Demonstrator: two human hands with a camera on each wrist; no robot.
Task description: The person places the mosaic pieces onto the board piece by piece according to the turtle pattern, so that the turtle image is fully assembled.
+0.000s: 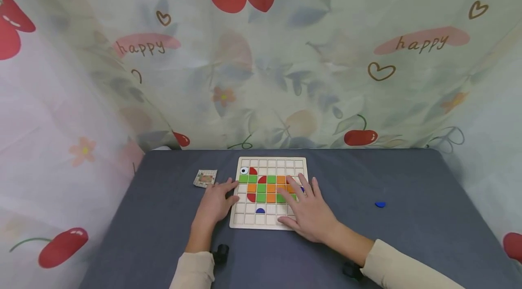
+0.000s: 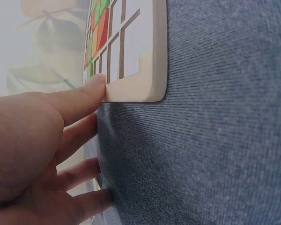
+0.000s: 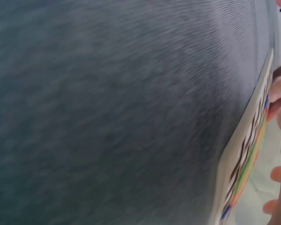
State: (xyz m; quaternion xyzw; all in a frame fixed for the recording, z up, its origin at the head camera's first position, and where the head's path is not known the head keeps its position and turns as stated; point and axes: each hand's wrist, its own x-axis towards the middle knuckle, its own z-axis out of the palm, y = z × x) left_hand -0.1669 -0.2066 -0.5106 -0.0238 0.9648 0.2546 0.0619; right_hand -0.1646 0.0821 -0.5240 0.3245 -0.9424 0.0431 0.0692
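Note:
A wooden grid board (image 1: 261,228) lies on the dark cloth. Green, orange and red tiles fill part of its grid, with a round eye tile (image 1: 244,170) at upper left and a blue half-circle tile (image 1: 260,210) lower down. At the left edge, my left hand (image 1: 214,205) rests its thumb on the rim, and the left wrist view shows its other fingers spread loosely. Over the right half spreads my right hand (image 1: 311,214), fingers apart, covering some tiles. Whether its fingertips press any tile is hard to see.
A small picture card (image 1: 205,178) lies beyond the left hand, left of the board. Another blue piece (image 1: 380,204) sits by itself on the cloth to the right. A printed curtain (image 1: 302,76) hangs behind the table's far edge.

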